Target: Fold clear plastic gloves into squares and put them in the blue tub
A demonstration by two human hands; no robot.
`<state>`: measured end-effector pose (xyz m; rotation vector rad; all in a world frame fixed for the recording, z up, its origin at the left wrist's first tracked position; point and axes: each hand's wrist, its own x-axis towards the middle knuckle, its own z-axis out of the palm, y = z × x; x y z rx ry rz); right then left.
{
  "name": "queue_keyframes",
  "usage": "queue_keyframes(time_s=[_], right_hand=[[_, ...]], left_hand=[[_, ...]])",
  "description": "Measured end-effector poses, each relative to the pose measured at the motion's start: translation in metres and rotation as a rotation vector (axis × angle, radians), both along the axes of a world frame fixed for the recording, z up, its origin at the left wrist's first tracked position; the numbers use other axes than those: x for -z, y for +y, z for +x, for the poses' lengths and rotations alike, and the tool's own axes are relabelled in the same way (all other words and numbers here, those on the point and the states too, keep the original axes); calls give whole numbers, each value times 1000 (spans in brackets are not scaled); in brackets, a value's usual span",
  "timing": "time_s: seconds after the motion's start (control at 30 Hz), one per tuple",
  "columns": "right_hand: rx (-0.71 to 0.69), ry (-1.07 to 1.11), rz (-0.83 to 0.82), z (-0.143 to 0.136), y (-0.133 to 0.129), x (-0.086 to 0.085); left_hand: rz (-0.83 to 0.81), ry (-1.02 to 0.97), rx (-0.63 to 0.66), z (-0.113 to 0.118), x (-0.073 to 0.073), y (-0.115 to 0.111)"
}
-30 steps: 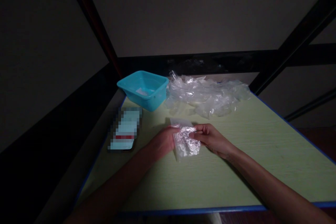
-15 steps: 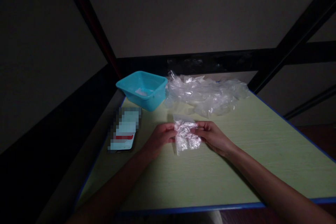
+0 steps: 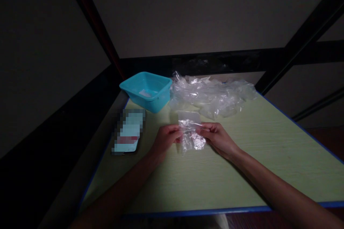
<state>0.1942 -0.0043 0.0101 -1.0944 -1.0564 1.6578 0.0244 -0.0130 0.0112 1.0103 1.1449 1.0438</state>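
A small, crinkled clear plastic bag [image 3: 190, 136] is stretched between my two hands above the middle of the table. My left hand [image 3: 167, 139] pinches its left edge between thumb and fingers. On the opposite edge, my right hand [image 3: 216, 136] grips the plastic the same way, thumb on top. Light glints off the folds in the lower half, while the upper part looks flatter. Whether anything lies inside the bag I cannot tell.
A turquoise plastic basket [image 3: 158, 103] stands at the back left, with a pale scrap inside. Beside it spreads a heap of clear plastic bags [image 3: 215, 96]. A phone [image 3: 130, 128], its screen blurred out, lies at the left edge of the blue-rimmed table [image 3: 263, 143].
The plastic bag's upper part has tilted up and flattened, showing more of its smooth top. Both hands keep their grip in nearly the same place.
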Motion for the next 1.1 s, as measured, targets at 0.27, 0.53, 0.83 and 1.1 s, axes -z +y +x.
queue_keyframes(time_s=[0.27, 0.53, 0.83, 1.1], right_hand=[[-14, 48, 53, -2, -2, 0], [5, 70, 75, -3, -2, -2], [-60, 82, 15, -4, -3, -5], [-27, 153, -12, -3, -3, -10]], left_hand=[[-6, -41, -35, 1, -1, 1], [-29, -85, -43, 3, -4, 0], [-38, -104, -3, 5, -6, 0], [18, -49, 39, 4, -2, -1]])
